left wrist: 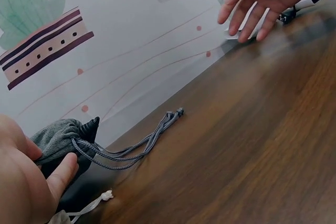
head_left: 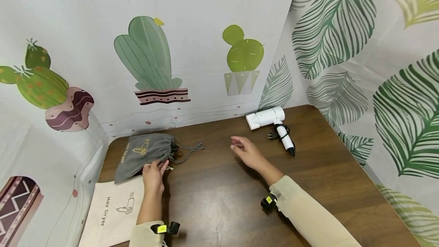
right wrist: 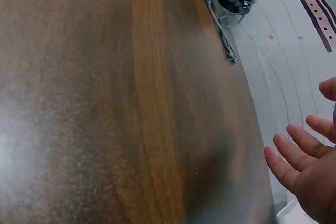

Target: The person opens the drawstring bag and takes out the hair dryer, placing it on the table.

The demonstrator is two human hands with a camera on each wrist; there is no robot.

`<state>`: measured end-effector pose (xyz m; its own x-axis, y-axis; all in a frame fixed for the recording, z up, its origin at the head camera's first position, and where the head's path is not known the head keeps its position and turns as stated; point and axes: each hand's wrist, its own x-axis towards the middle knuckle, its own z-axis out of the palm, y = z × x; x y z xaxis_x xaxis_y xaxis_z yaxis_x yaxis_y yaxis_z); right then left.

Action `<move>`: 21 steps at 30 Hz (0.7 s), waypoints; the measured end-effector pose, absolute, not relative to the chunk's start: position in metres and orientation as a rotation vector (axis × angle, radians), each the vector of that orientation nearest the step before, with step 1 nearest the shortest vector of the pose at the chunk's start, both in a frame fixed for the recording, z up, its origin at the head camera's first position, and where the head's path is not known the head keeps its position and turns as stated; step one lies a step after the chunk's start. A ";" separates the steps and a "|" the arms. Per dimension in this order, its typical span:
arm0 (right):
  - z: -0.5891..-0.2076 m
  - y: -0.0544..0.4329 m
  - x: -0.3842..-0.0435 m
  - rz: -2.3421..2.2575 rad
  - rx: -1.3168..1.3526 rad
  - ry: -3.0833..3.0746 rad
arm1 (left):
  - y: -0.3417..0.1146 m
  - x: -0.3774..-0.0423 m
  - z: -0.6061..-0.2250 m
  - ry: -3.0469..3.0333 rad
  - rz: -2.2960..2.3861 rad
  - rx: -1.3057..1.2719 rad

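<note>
A grey drawstring bag [head_left: 145,148] printed "Hair Dryer" lies at the table's back left. My left hand [head_left: 153,178] pinches its near edge close to the gathered mouth, and the cloth shows between thumb and finger in the left wrist view. Grey cords [left wrist: 142,148] trail from the mouth onto the table. Partly under the grey bag is a cream drawstring bag [head_left: 116,210] with the same kind of print. My right hand [head_left: 249,154] hovers over the table with its fingers loosely spread and nothing in them. Beyond it lies a white hair dryer [head_left: 265,118], its black cord wound round the handle.
The brown wooden table [head_left: 212,201] meets a white cloth backdrop [head_left: 202,56] with printed cacti at the back. A leaf-print cloth [head_left: 343,83] hangs along the right side. A cream cord end [left wrist: 105,195] sticks out beside the grey bag.
</note>
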<state>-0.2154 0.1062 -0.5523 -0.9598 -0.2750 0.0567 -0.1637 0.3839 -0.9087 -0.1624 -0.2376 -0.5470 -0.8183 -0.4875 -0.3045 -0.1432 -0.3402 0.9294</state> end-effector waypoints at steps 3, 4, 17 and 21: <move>-0.552 0.104 -0.216 -1.620 -0.415 2.535 | -0.233 -0.162 -0.548 -1.667 -2.266 0.797; -0.552 0.104 -0.217 -1.613 -0.421 2.535 | -0.232 -0.161 -0.548 -1.665 -2.268 0.795; -0.553 0.093 -0.224 -1.504 -0.519 2.557 | -0.212 -0.161 -0.550 -1.658 -2.316 0.728; -0.554 0.092 -0.229 -1.484 -0.520 2.577 | -0.205 -0.163 -0.550 -1.671 -2.331 0.722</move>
